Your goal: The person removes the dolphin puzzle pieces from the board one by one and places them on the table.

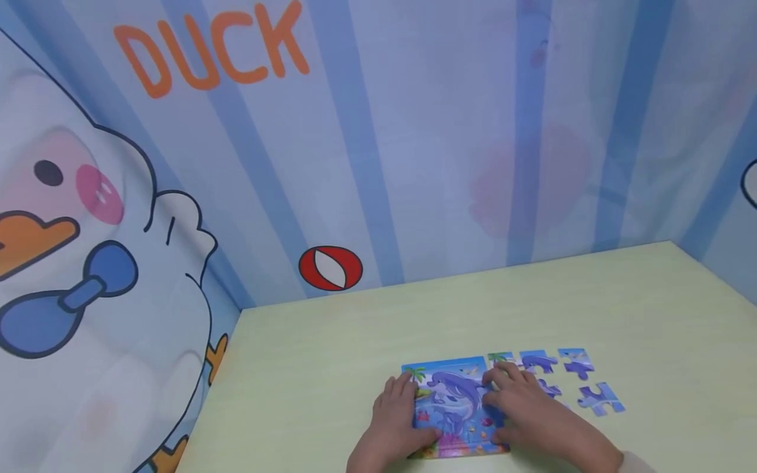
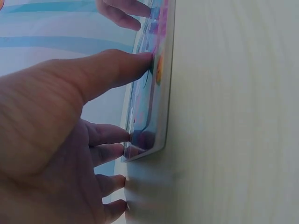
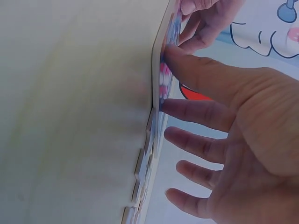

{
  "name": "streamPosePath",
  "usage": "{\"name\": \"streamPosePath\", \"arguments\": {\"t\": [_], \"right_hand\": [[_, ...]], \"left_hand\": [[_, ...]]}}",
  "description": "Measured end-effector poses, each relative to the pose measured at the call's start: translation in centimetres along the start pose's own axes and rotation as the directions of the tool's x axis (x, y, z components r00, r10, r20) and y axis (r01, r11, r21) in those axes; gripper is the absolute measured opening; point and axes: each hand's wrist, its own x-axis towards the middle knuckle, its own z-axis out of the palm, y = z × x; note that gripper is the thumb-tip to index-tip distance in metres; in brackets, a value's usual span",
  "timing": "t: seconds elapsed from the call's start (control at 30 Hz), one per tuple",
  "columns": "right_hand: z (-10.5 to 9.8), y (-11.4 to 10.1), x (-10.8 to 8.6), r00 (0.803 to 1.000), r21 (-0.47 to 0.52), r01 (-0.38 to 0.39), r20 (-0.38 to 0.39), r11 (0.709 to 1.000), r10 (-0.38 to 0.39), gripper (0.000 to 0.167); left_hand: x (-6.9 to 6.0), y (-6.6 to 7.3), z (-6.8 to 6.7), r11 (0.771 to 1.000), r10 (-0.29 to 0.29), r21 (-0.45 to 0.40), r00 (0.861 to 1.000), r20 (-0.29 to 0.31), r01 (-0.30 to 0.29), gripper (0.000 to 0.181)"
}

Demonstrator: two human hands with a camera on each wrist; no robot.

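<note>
A dolphin jigsaw board (image 1: 454, 397) lies flat on the table, its picture showing a dolphin, a palm tree and corals. My left hand (image 1: 393, 420) rests on the board's left side, thumb on the picture near the lower edge. On the opposite side, my right hand (image 1: 529, 410) touches the right edge with thumb and fingertips. Both wrist views show extended fingers, with a thumb on the board's face (image 2: 154, 100). Several loose puzzle pieces (image 1: 600, 399) lie to the right, some partly hidden behind the right hand.
The pale yellow table (image 1: 307, 374) extends around the board. A striped blue backdrop (image 1: 437, 164) with duck drawings stands behind it, and a white duck figure (image 1: 136, 263) covers the left side.
</note>
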Motion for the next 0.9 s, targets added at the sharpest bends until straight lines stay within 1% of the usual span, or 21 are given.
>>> {"name": "streamPosePath", "arguments": {"t": [0.13,0.27,0.33,0.43,0.57,0.7,0.9], "right_hand": [[0.14,-0.1,0.1,1.0,-0.002,0.015,0.015,1.0,-0.015,0.027],[0.45,-0.23,0.07,0.999,-0.024,0.039,0.039,0.999,-0.038,0.024],[0.6,-0.19,0.12,0.997,-0.048,0.063,0.043,0.997,-0.061,0.021],[0.68,-0.21,0.18,0.995,-0.087,0.097,0.029,0.991,-0.095,0.016],[0.57,-0.31,0.22,0.992,-0.118,0.124,0.013,0.985,-0.123,0.022],[0.3,-0.34,0.21,0.992,-0.104,0.126,0.031,0.986,-0.124,0.027],[-0.11,-0.07,0.21,0.993,-0.04,0.112,0.052,0.993,-0.11,0.027]], "left_hand": [[-0.09,-0.07,0.14,1.0,0.002,0.005,1.0,-0.011,-0.002,0.082],[-0.19,-0.1,0.3,1.0,-0.007,-0.006,1.0,-0.01,0.006,0.081],[-0.24,-0.08,0.35,1.0,-0.009,-0.013,1.0,-0.011,0.009,0.08],[-0.3,-0.03,0.39,1.0,-0.01,-0.024,1.0,-0.02,0.01,0.08],[-0.4,0.04,0.38,1.0,-0.005,-0.028,0.999,-0.039,0.004,0.078],[-0.4,0.22,0.28,1.0,-0.011,-0.029,0.999,-0.046,0.01,0.078],[-0.22,0.49,0.22,0.999,-0.012,-0.035,0.998,-0.061,0.01,0.078]]}}
